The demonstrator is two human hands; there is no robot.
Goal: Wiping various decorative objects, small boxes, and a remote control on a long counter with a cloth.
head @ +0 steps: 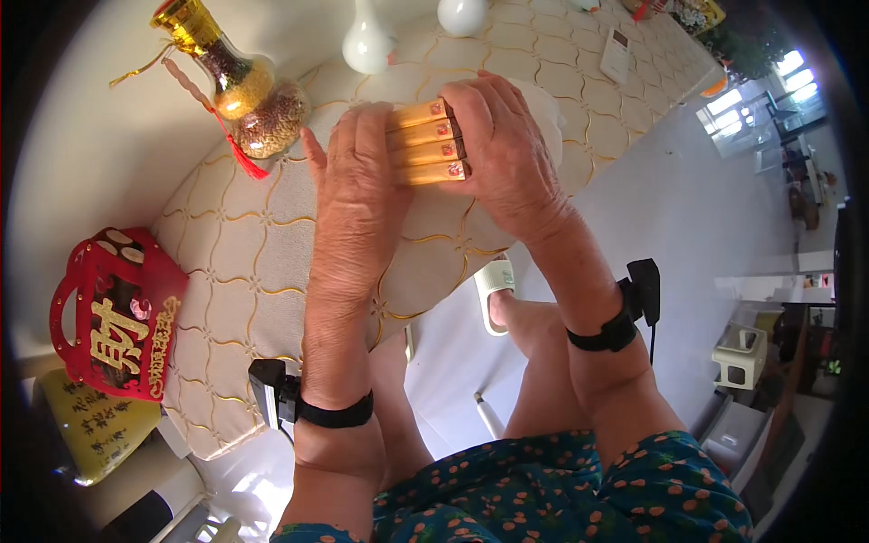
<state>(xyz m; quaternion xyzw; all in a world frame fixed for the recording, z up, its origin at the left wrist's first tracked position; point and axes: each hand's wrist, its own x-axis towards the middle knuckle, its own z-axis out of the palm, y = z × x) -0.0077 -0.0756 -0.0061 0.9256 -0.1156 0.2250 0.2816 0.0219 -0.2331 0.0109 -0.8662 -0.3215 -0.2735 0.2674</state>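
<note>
Several slim yellow-orange boxes [426,144] lie side by side as one block between my two hands, above the patterned tablecloth [271,251]. My left hand [356,170] grips the block's left end, its fingers across the top. My right hand [502,142] holds the right end, where the dark narrow sides of the boxes show. Behind and beneath my right hand is a whitish, translucent thing [546,108], mostly hidden, so its kind cannot be told. Each forearm wears a black strap with a small device.
A gourd-shaped glass bottle [265,122] with a red tassel stands at the upper left. White vases [368,44] stand at the far side. A red gift box [122,315] with a handle is at the left edge, a white remote-like device [616,55] at the upper right.
</note>
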